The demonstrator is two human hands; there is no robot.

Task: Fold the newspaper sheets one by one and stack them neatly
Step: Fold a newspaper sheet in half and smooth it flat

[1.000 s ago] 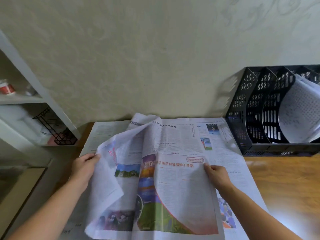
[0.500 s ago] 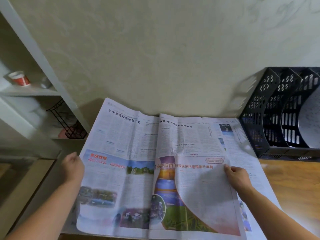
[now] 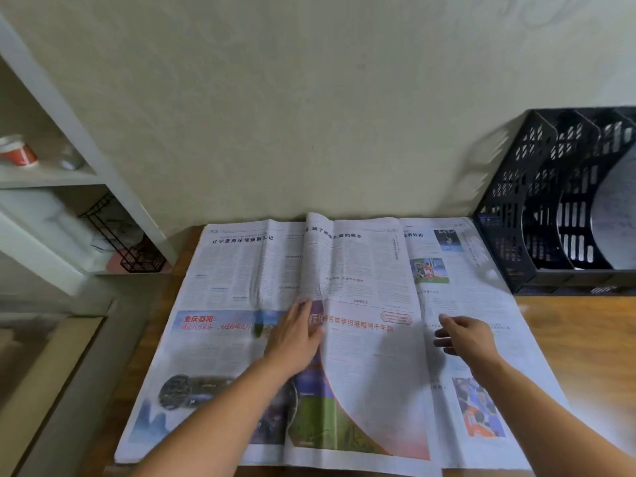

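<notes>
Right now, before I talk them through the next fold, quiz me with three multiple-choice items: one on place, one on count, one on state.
1. Where is the left hand?
A. on the top newspaper sheet at its centre crease
B. on the file rack
C. on the shelf

2. How many hands touch the file rack?
A. two
B. one
C. none

3. The top newspaper sheet is:
A. rolled up
B. spread open
C. in the rack

Answers: 1 A, fingers lie flat at the crease; 2 C, the right hand is over the paper too; 3 B, both pages show.
</notes>
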